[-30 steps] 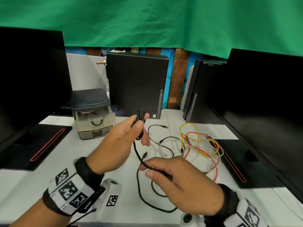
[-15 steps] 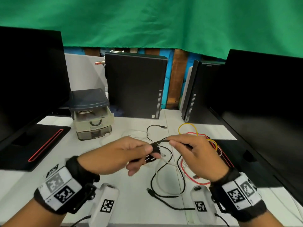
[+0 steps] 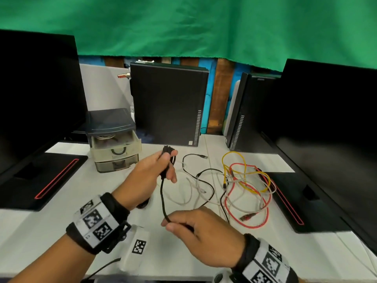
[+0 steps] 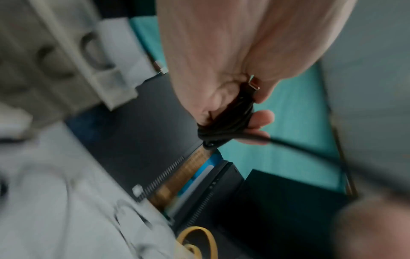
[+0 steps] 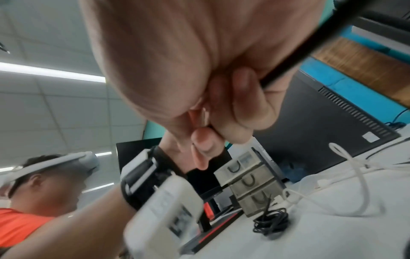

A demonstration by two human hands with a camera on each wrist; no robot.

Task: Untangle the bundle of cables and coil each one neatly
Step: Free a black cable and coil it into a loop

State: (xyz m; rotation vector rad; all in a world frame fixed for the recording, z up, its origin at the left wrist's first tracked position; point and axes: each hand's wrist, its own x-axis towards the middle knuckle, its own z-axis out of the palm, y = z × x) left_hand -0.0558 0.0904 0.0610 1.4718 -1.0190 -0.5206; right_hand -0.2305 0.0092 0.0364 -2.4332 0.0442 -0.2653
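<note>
Above white desk (image 3: 51, 225), middle: left hand (image 3: 146, 176) squeezes small black cable (image 3: 162, 193) coil; right hand (image 3: 202, 227), at 6 o'clock, pinches its loose end. Loose pile (image 3: 244, 186) at 3 o'clock: one yellow, one red, some white, black. One finished black coil (image 5: 271, 222) on desk. Bare desk at 7 o'clock.

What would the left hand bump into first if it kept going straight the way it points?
Probably the black computer tower standing at the back of the table. The left hand, holding the coiled black cable, points up and away toward it; nothing visible between, though depth is unclear.
</note>
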